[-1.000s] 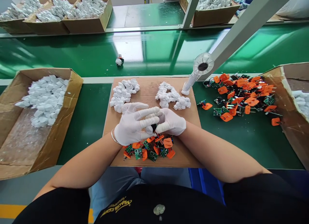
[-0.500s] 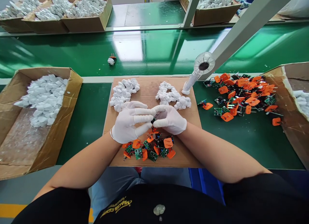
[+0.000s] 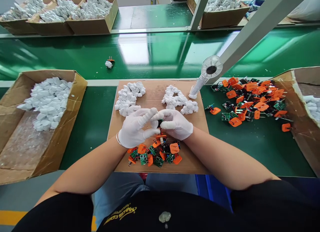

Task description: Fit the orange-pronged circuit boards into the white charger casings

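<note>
In white gloves, my two hands meet over the cardboard sheet (image 3: 152, 94). A small circuit board (image 3: 160, 122) with an orange plate (image 3: 161, 136) hanging below is pinched between them. My left hand (image 3: 137, 128) closes thumb and fingertips on the board's left side, with its index finger raised. My right hand (image 3: 177, 124) grips the board from the right, fingers curled. Fingers hide most of the board. Just below lies a heap of green boards with orange plates (image 3: 158, 162). Beyond my hands sit two piles of white pieces, a left pile (image 3: 127, 97) and a right pile (image 3: 175, 97).
An open carton (image 3: 79, 102) of white pieces stands left, another carton (image 3: 297, 102) right. Many orange-plated boards (image 3: 260, 105) lie beside it. A clear-headed handheld fan (image 3: 207, 72) stands behind the sheet. A small white-and-orange piece (image 3: 109, 64) rests on the green belt (image 3: 82, 55).
My left index finger has lifted and the left fingers have shifted, so more of the board shows. The white-and-orange piece on the belt has moved left.
</note>
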`<state>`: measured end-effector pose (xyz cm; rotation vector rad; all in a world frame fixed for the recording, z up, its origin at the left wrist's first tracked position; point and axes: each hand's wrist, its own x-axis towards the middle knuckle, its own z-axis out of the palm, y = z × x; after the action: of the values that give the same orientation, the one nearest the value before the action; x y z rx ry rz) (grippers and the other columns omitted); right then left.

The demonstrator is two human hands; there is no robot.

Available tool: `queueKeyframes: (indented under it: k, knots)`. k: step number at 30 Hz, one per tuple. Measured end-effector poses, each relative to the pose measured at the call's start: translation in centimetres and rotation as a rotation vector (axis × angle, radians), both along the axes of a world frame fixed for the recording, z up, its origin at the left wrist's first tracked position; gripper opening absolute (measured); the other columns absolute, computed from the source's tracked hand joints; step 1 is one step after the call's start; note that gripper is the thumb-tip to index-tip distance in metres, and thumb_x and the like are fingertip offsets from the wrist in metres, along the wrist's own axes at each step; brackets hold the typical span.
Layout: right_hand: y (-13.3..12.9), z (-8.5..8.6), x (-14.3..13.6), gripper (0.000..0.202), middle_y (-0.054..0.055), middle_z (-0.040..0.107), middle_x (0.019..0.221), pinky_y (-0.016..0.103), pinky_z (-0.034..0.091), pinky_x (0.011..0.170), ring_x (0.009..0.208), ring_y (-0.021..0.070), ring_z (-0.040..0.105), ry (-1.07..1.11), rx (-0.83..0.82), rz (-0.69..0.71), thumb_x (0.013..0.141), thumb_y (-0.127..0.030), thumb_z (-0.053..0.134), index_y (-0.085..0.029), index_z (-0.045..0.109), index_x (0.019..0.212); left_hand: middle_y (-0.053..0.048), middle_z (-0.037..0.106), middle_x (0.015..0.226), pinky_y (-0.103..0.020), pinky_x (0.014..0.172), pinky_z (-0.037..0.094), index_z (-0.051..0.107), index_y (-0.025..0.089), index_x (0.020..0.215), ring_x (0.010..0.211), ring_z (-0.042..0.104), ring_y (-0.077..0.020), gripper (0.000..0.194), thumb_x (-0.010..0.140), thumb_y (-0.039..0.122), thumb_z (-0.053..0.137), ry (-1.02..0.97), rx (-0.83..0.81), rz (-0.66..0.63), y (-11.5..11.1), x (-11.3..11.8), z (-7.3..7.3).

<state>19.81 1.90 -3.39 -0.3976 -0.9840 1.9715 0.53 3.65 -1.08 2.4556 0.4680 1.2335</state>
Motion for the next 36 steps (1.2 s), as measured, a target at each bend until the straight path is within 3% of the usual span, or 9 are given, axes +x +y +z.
queueKeyframes:
  k: [4, 8, 11, 15, 19, 22, 24, 31, 36]
  knots:
    - [-0.1, -0.2, 0.0, 0.026, 0.001, 0.071, 0.079, 0.025, 0.052, 0.067, 0.072, 0.0126, 0.064, -0.011, -0.029, -0.014, 0.069, -0.025, 0.088, -0.016, 0.079, 0.091, -0.003, 0.073, 0.09, -0.038, 0.077, 0.062, 0.026, 0.036, 0.16, 0.093, 0.071, -0.0221, 0.083, 0.092, 0.032, 0.072, 0.039, 0.016, 0.04, -0.3, -0.2, -0.1]
    - [-0.1, -0.1, 0.0, 0.033, 0.002, 0.068, 0.081, 0.026, 0.052, 0.068, 0.074, 0.0131, 0.061, -0.029, -0.018, 0.036, 0.073, -0.026, 0.084, -0.018, 0.079, 0.104, -0.005, 0.075, 0.1, -0.04, 0.087, 0.06, 0.026, 0.032, 0.161, 0.104, 0.07, -0.0234, 0.088, 0.089, 0.036, 0.075, 0.056, 0.027, 0.06, -0.4, -0.5, 0.0]
    - [-0.1, 0.2, 0.0, 0.035, 0.002, 0.065, 0.08, 0.028, 0.052, 0.071, 0.074, 0.0139, 0.06, -0.039, -0.033, 0.047, 0.077, -0.034, 0.081, -0.016, 0.077, 0.107, -0.004, 0.076, 0.097, -0.036, 0.087, 0.058, 0.027, 0.029, 0.16, 0.101, 0.069, -0.0211, 0.089, 0.087, 0.031, 0.077, 0.065, 0.039, 0.11, -0.5, -0.5, 0.1]
    - [-0.3, 0.4, -0.2, 0.032, -0.001, 0.06, 0.075, 0.029, 0.052, 0.073, 0.073, 0.014, 0.058, -0.076, -0.026, 0.067, 0.072, -0.036, 0.085, -0.015, 0.071, 0.092, 0.0, 0.075, 0.089, -0.035, 0.086, 0.055, 0.034, 0.029, 0.156, 0.09, 0.068, -0.018, 0.083, 0.086, 0.029, 0.079, 0.056, 0.122, 0.147, -0.3, -0.3, 0.0]
    - [-0.5, 0.3, -0.1, 0.029, -0.002, 0.061, 0.072, 0.027, 0.05, 0.07, 0.069, 0.012, 0.057, -0.185, -0.016, 0.106, 0.074, -0.032, 0.086, -0.014, 0.067, 0.086, 0.0, 0.072, 0.085, -0.04, 0.084, 0.055, 0.055, 0.028, 0.139, 0.087, 0.067, -0.0214, 0.065, 0.081, 0.045, 0.081, 0.113, 0.161, 0.133, 0.2, -0.3, -0.4]
    - [-0.5, 0.2, 0.2, 0.028, 0.003, 0.068, 0.078, 0.031, 0.052, 0.077, 0.077, 0.0156, 0.063, -0.248, -0.001, 0.152, 0.078, -0.035, 0.083, -0.012, 0.069, 0.086, -0.005, 0.072, 0.106, -0.045, 0.091, 0.055, 0.071, 0.029, 0.116, 0.099, 0.065, -0.0259, 0.048, 0.078, 0.058, 0.079, 0.168, 0.047, 0.071, 0.6, -0.7, -0.6]
    - [-0.4, 0.1, 0.4, 0.028, 0.003, 0.07, 0.078, 0.032, 0.052, 0.077, 0.077, 0.0163, 0.064, -0.282, 0.019, 0.172, 0.077, -0.034, 0.083, -0.012, 0.07, 0.087, -0.004, 0.07, 0.119, -0.048, 0.097, 0.053, 0.076, 0.029, 0.099, 0.11, 0.063, -0.0284, 0.033, 0.079, 0.056, 0.078, 0.194, -0.014, 0.037, 0.8, -0.8, -0.5]
    - [-0.5, 0.5, 0.7, 0.022, 0.001, 0.067, 0.078, 0.032, 0.05, 0.076, 0.077, 0.0167, 0.06, -0.499, 0.285, 0.216, 0.078, -0.032, 0.077, -0.014, 0.067, 0.085, -0.007, 0.072, 0.116, -0.059, 0.091, 0.049, 0.068, 0.022, 0.066, 0.108, 0.062, -0.0331, 0.02, 0.073, 0.033, 0.083, 0.148, -0.037, 0.012, 0.0, -0.1, -0.5]
    - [-1.3, 0.3, -0.1, 0.03, -0.006, 0.055, 0.064, 0.028, 0.044, 0.065, 0.064, 0.0122, 0.051, -0.682, 0.333, 0.074, 0.069, -0.033, 0.084, -0.018, 0.058, 0.072, -0.005, 0.07, 0.112, -0.057, 0.091, 0.047, 0.058, 0.02, 0.057, 0.109, 0.058, -0.0338, 0.025, 0.072, 0.025, 0.078, 0.156, 0.064, 0.088, -0.8, 0.7, -1.1]
